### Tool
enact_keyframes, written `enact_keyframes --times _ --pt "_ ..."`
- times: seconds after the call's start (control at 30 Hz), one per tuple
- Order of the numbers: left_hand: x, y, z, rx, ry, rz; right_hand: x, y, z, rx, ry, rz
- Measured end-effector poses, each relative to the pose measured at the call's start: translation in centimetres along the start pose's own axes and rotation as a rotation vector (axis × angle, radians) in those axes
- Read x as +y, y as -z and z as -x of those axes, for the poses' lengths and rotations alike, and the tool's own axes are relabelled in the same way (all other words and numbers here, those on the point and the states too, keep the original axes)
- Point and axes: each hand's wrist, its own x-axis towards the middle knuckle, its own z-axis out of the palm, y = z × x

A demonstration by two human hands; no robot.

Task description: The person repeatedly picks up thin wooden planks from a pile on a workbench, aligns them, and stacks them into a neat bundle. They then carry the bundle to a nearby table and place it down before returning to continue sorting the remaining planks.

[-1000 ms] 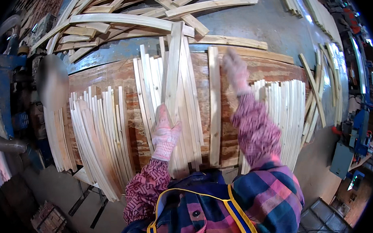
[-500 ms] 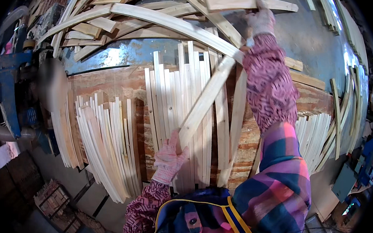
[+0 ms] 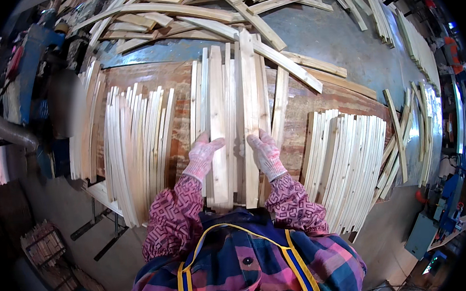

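My gloved left hand (image 3: 205, 152) grips the near part of a pale wooden strip (image 3: 216, 103), its thumb across the wide face. Close to its right, my gloved right hand (image 3: 266, 151) is closed on the edge of a second wooden strip (image 3: 248, 85), also thumb on top. Both strips point away from me, roughly parallel with a gap between them. Under and beside them lies the middle row of narrow strips (image 3: 199, 94), partly hidden by the held pieces. My fingers under the strips are out of sight.
Rows of strips stand to the left (image 3: 136, 147) and right (image 3: 348, 164) on a reddish-brown board (image 3: 182, 78). Beyond is a jumbled heap of strips (image 3: 202, 12) on a blue-grey surface (image 3: 339, 40). One loose strip (image 3: 287, 66) slants behind my right hand. Machinery (image 3: 32, 57) is at far left.
My right hand has come back from the far heap and now grips a strip near me. The slanted strip by my left hand is gone from that pose; both held strips point straight away.
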Motion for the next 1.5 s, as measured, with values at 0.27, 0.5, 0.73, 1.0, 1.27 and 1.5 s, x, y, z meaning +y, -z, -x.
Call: enact_keyframes --times 0.27,0.5,0.73,1.0,1.27,1.5 --pt "-3.1 -0.9 1.3 -0.026 -0.17 -0.144 1.7 -3.5 2.5 0.048 0.133 0.619" --pt "-2.3 -1.9 0.9 0.071 0.041 -0.223 -1.1 -4.2 6.2 -0.141 0.426 1.184" --pt "-7.5 5.7 0.4 -0.029 -0.199 0.002 5.7 -0.2 2.0 0.619 0.394 1.715" --pt "-9.2 27.7 18.8 0.581 -0.749 0.145 2.2 1.2 4.5 0.469 0.356 1.158" --pt "-31.4 53.0 25.0 1.258 0.283 0.038 0.6 -3.5 4.5 0.573 0.261 1.388" --pt "-45.7 70.3 12.1 1.114 0.268 -0.059 6.3 -9.5 3.8 0.553 0.295 1.685"
